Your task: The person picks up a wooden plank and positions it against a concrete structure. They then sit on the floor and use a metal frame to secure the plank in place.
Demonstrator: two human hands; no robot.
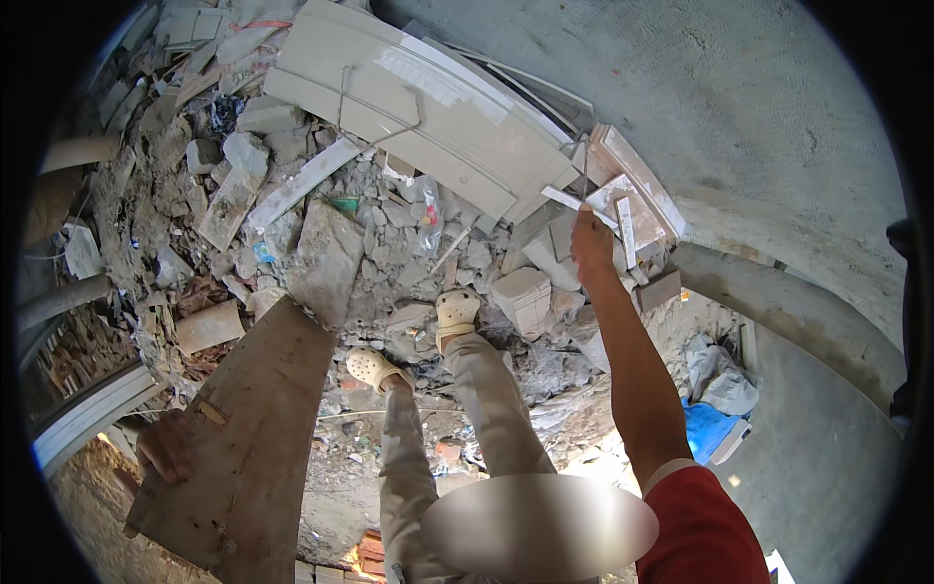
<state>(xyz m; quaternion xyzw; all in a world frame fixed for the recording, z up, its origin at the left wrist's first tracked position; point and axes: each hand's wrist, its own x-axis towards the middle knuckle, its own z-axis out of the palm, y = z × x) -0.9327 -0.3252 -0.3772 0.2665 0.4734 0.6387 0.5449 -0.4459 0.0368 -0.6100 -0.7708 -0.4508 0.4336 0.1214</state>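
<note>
My left hand (165, 446) is closed round the left edge of a large brown-stained slab (255, 428), with its fingers over the top face. The slab stands tilted at my left side, and its narrow far end overlaps a grey chunk of concrete (329, 248). My right arm is stretched far forward. Its hand (591, 238) is closed on a thin dark rod (585, 180) that points away from me; what its far end is, I cannot make out. Close by that hand lie a narrow white strip (626, 232) and a stack of pale broken tiles (632, 180).
Broken concrete and rubble (399, 229) cover the ground around my feet. Large beige panels (418, 107) lie ahead, with a bent metal rod (379, 134) on them. A grey wall (769, 127) rises at the right, above a pipe (788, 292). A blue sheet (708, 428) lies lower right.
</note>
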